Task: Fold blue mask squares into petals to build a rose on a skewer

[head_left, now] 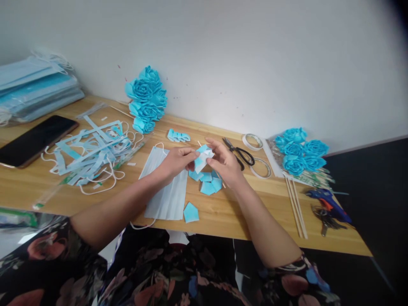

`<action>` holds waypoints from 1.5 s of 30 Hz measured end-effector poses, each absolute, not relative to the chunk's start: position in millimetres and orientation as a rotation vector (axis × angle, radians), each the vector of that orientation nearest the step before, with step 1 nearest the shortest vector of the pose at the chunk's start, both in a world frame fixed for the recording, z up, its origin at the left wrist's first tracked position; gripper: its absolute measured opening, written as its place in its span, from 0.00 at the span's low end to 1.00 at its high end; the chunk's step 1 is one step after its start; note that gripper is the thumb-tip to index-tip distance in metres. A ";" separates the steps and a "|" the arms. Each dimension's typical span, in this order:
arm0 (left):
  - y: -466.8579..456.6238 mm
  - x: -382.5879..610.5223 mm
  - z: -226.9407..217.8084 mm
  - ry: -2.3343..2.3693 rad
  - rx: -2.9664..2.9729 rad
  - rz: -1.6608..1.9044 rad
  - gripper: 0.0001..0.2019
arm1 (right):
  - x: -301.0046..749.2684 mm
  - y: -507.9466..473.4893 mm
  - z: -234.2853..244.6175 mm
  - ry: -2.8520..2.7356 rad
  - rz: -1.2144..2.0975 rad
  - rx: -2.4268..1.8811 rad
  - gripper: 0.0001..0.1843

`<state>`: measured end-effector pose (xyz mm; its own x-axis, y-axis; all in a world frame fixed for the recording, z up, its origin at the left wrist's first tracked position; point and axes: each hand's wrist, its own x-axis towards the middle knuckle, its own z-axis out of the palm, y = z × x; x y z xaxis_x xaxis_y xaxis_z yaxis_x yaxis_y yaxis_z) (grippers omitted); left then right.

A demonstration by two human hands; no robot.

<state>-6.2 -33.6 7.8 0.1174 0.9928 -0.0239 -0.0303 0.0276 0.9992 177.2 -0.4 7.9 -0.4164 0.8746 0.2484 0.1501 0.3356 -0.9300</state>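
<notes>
My left hand (174, 162) and my right hand (223, 163) meet above the wooden table (223, 212), both pinching a small blue piece of mask fabric (202, 158) between their fingertips. Just below it lie several more cut blue pieces (208, 182), and one separate piece (191, 212) lies near the front edge. A whole face mask (167, 193) is spread flat under my left wrist.
Blue fabric roses lean on the wall (147, 98) and lie at the right (301, 151). Mask scraps and ear loops (92, 151), a phone (35, 139), stacked masks (35, 87), scissors (239, 152), tape rolls (260, 167), wooden sticks (296, 206), a glue gun (328, 203).
</notes>
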 end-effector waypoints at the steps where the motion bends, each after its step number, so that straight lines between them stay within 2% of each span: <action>1: -33.7 -6.3 8.0 1.103 1.220 1.107 0.16 | 176.5 -0.6 6.6 -1.803 1.124 -0.913 0.27; 8: -35.9 -5.8 10.4 1.038 1.239 1.039 0.17 | 174.0 -1.3 4.2 -1.660 1.189 -0.945 0.20; 18: -35.4 -6.4 14.5 1.069 1.214 1.071 0.15 | 180.5 1.8 13.0 -1.561 1.207 -0.927 0.17; 22: -36.2 -6.3 16.6 1.112 1.203 1.068 0.15 | 183.7 -0.2 18.9 -1.778 0.950 -0.920 0.13; 25: -37.0 -5.5 17.9 1.113 1.214 1.033 0.15 | 180.1 -3.6 21.6 -1.930 0.655 -0.907 0.05; 27: -37.2 -4.9 18.0 1.102 1.240 1.001 0.15 | 177.6 -4.7 21.5 -1.949 0.575 -0.899 0.01; 35: -39.0 -3.9 10.4 1.134 1.535 0.962 0.15 | 175.2 -3.3 10.4 -1.689 1.034 -1.065 0.06; 42: -39.6 -5.2 8.0 1.222 1.631 0.986 0.14 | 175.3 -1.2 15.5 -1.411 1.347 -0.981 0.06; 45: -38.7 -4.8 8.6 1.234 1.578 0.988 0.14 | 180.1 1.9 19.2 -1.331 1.465 -0.951 0.12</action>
